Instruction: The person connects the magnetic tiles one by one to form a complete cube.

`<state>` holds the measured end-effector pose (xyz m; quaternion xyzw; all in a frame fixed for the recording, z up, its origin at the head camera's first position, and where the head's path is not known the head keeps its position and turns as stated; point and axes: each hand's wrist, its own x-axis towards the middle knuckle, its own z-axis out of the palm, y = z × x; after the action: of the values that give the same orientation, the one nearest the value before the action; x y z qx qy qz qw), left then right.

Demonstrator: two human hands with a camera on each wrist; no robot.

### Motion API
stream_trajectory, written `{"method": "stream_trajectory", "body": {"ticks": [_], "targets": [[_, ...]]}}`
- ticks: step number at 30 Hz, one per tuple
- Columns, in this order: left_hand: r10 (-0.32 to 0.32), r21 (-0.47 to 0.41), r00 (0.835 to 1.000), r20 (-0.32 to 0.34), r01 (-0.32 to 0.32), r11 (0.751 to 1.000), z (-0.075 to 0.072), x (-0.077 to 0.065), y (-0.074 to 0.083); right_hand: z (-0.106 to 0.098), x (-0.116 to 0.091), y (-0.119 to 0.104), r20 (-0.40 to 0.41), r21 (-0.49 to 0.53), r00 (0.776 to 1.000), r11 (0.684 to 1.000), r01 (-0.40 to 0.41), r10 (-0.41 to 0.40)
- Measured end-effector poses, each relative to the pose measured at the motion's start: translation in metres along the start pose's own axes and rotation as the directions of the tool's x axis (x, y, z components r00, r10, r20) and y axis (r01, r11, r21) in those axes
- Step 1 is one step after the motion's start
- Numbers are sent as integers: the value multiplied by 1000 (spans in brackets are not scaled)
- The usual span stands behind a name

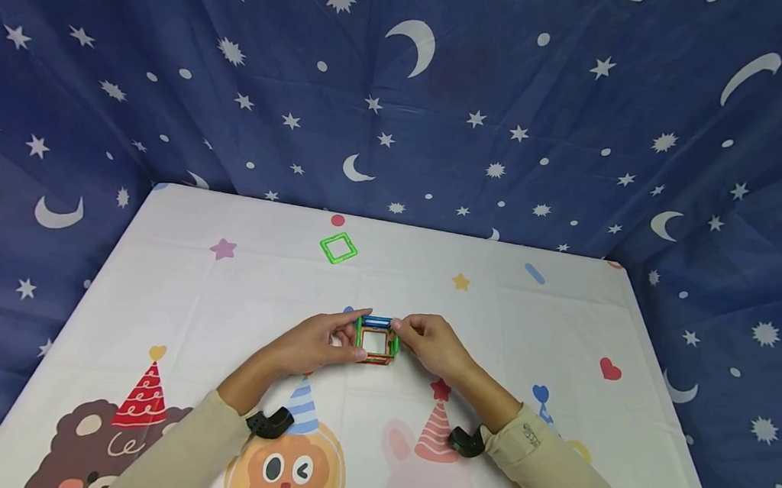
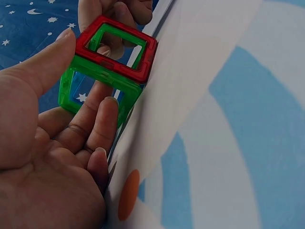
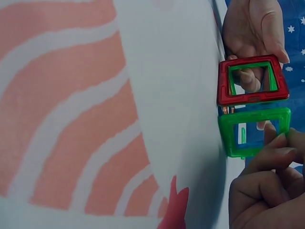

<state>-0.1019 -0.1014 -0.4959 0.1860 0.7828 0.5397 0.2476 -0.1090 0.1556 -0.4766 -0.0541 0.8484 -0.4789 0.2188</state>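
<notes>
Square magnetic tiles stand together as an open-topped box on the table. Its red tile (image 2: pixel 121 67) faces me, a blue tile (image 1: pixel 377 322) forms the back, and an orange tile (image 1: pixel 376 330) shows inside. My left hand (image 1: pixel 317 343) grips the box at its left side, thumb at the red tile and forefinger reaching along to the back. A green tile (image 2: pixel 71 95) forms that side. With thumb and finger, my right hand (image 1: pixel 434 345) pinches the right-hand green tile (image 3: pixel 226 136) near its back edge. In the right wrist view, a narrow gap separates this tile from the red one.
A loose green square tile (image 1: pixel 338 248) lies flat farther back on the table. The white tablecloth (image 1: pixel 278 281) bears printed animals, stars and hearts. Behind it hangs a dark blue curtain (image 1: pixel 440 148) with moons and stars.
</notes>
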Motion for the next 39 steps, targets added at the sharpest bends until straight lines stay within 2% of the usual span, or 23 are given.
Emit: {"method": "stream_trajectory", "body": {"ticks": [4,17,39], "targets": [[-5,-5,1000,-1,5,1000,0,1,0,-1,-1,1,33,36,999,999,2,-3],[-21,-26,1000,0,21,999,0,0,-1,-1,0,3,100,154,993,985,-72,57],[-16,-55,1000,3,16,998,0,0,-2,-3,2,2,95,127,991,986,-104,92]]}}
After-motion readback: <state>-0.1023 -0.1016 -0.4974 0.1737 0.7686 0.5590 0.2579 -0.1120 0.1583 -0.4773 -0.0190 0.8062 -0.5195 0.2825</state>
